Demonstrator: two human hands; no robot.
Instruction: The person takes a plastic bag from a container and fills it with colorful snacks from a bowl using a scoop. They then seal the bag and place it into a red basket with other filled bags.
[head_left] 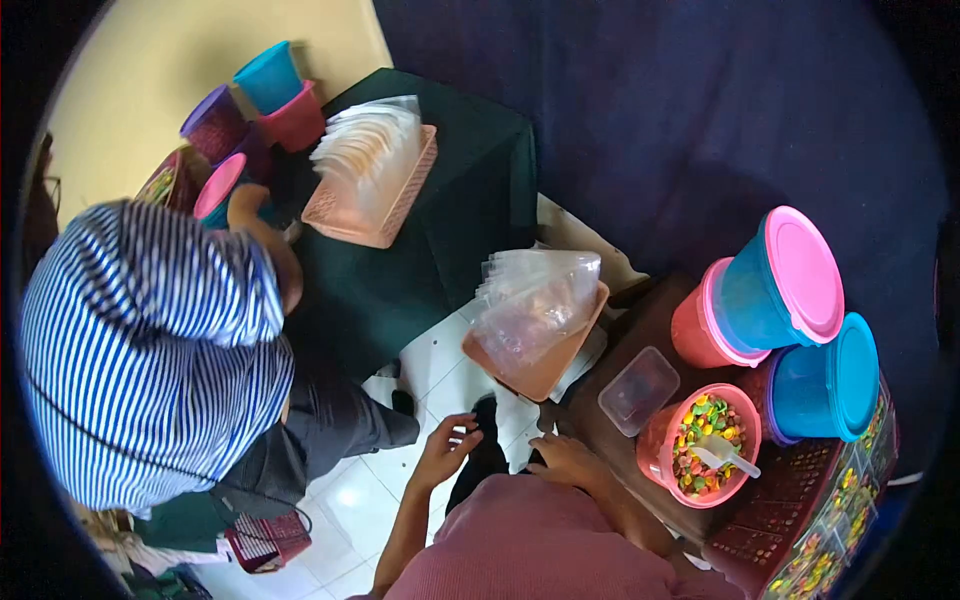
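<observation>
Clear bags sit in tray, both hands near it

Bags (540, 300): loose stack in an orange tray (535, 382), just beyond the hands, not touched by either. Can't see what supports the tray.

Left hand (447, 452): raised short of the tray, fingers loosely curled and slightly apart, nothing visible in them. Right hand (565, 460): near the brown table (648, 325), fingers bent; angle hides the palm, can't tell if it grips anything.

On that table: empty-looking clear box (640, 390), then an open pink tub (655, 447) of colourful candy (703, 425), white scoop (725, 455) lying on top. Behind these, a blue tub with pink lid (765, 285) on an orange-pink tub (700, 325); beside that pair, a blue-lidded tub (815, 390) on a purple one. Red basket (765, 510) and filled candy packs (850, 500) at far right.

Across, left: co-worker in striped shirt (150, 340) at a green table (450, 220), one hand by a pink-lidded tub (222, 190). Same table: pink basket (350, 228) packed with more clear bags. Dark blue cloth (660, 130) hangs behind.
</observation>
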